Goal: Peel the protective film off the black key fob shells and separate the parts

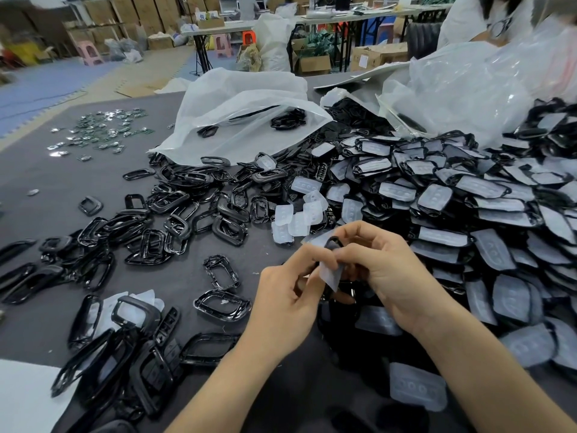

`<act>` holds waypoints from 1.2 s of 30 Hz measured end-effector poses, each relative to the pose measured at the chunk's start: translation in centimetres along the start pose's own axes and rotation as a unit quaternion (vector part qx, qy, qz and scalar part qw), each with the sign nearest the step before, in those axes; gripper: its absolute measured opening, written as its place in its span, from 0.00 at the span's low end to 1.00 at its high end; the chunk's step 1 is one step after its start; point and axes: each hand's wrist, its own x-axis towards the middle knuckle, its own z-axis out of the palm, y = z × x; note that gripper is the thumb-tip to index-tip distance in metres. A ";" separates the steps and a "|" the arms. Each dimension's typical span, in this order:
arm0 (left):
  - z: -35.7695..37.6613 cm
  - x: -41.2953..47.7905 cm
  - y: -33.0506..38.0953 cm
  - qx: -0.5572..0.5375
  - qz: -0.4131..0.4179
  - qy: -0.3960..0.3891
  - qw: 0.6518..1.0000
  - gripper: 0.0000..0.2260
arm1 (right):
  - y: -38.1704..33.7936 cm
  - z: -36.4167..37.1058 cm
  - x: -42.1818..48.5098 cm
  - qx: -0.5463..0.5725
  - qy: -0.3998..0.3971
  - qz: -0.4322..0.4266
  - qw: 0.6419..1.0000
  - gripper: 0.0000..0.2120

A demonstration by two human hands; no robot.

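Note:
Both hands meet over the table's near middle around one black key fob shell. My left hand grips the shell's lower side. My right hand pinches a translucent film piece that hangs from the shell between my fingers. Most of the shell is hidden by my fingers. A large heap of film-covered shells rises on the right. Bare black frames lie scattered on the left. Loose translucent pads sit just beyond my hands.
A grey mat covers the table. A white plastic bag with a few black parts lies at the back, clear bags behind the heap. Small green circuit boards lie far left. A person sits at the far right.

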 end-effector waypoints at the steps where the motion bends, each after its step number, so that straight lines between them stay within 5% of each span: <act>1: 0.0 0.0 0.2 -0.013 0.002 0.003 1.000 0.07 | 0.0 0.0 0.0 0.009 0.002 0.009 1.000 0.11; 16: -0.1 -0.1 0.5 -0.033 -0.009 0.009 0.999 0.06 | 0.4 -0.2 -0.1 0.024 -0.020 0.005 0.999 0.04; 24: 0.2 0.0 0.8 -0.165 -0.101 0.040 0.980 0.07 | 0.5 0.1 0.2 -0.079 0.051 -0.095 0.991 0.04; 36: 0.2 0.3 1.0 -0.239 -0.105 0.039 0.965 0.07 | 0.4 0.3 0.2 -0.093 0.037 -0.122 0.987 0.04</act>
